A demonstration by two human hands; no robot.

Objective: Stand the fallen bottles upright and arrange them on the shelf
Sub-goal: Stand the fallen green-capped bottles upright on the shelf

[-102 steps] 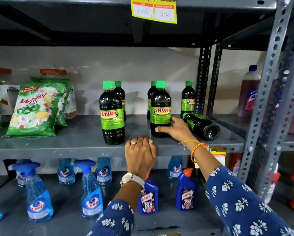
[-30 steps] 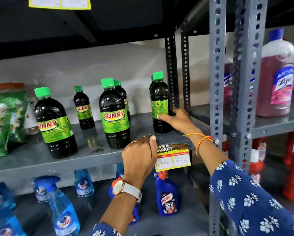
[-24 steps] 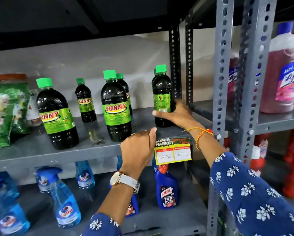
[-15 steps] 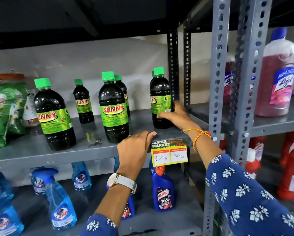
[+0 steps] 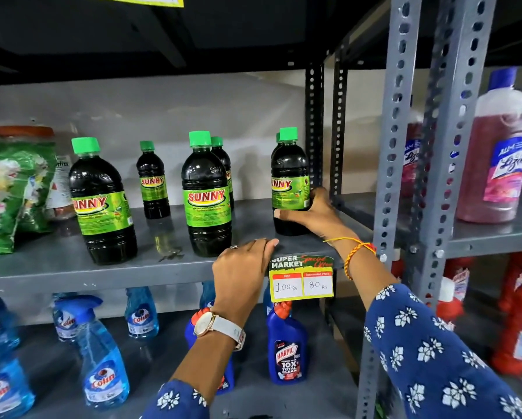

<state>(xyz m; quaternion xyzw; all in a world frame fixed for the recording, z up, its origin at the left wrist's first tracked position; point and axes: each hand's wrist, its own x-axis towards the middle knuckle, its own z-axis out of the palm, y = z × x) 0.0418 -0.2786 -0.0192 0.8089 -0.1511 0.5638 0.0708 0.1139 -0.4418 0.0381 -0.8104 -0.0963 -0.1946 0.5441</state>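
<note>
I see dark bottles (image 5: 206,195) with green caps and green labels bearing red-and-yellow lettering on a grey shelf (image 5: 57,267). The sleeve (image 5: 428,352) is blue with white flowers. The price tag (image 5: 302,278) is yellow; my watch strap (image 5: 223,328) is white.

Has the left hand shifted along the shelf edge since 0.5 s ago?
No. The left hand rests on the shelf edge, just left of the price tag, as before.
</note>
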